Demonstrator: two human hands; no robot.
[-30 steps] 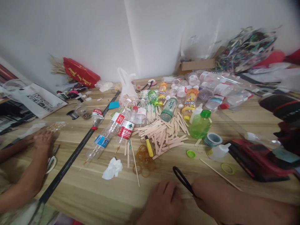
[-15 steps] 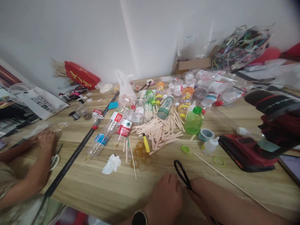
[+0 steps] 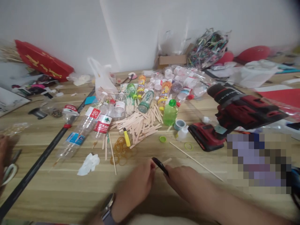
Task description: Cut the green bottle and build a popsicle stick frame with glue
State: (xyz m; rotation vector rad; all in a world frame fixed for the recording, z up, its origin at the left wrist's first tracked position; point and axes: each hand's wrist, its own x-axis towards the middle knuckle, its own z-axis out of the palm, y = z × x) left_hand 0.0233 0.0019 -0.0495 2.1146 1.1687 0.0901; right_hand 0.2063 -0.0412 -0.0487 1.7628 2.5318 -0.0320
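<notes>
My left hand (image 3: 138,179), a watch on its wrist, is closed above the table's near edge. A short pale wooden stick (image 3: 167,162) shows at its fingertips, partly covered; its other end is hidden. My right hand (image 3: 185,179) is wrapped round what look like black-handled scissors (image 3: 160,166); one dark loop sticks out toward the left hand and the blades are out of sight. Just beyond lie a thin dowel (image 3: 197,162), a green bottle cap (image 3: 162,139), rubber bands (image 3: 120,150) and a yellow-handled tool (image 3: 127,137). A heap of craft sticks (image 3: 140,125) spreads behind them.
A red cordless drill (image 3: 243,109) stands at the right. Plastic bottles (image 3: 192,82) crowd the back, near a green bottle (image 3: 170,113). A long black bar (image 3: 44,159) crosses the left side. Another person's hand (image 3: 3,147) and white-handled scissors (image 3: 10,172) are at the far left.
My view has swung right, shifting the table's contents leftward. My hands have risen closer together. The pale stick now shows between them, and the black loop has turned more edge-on.
</notes>
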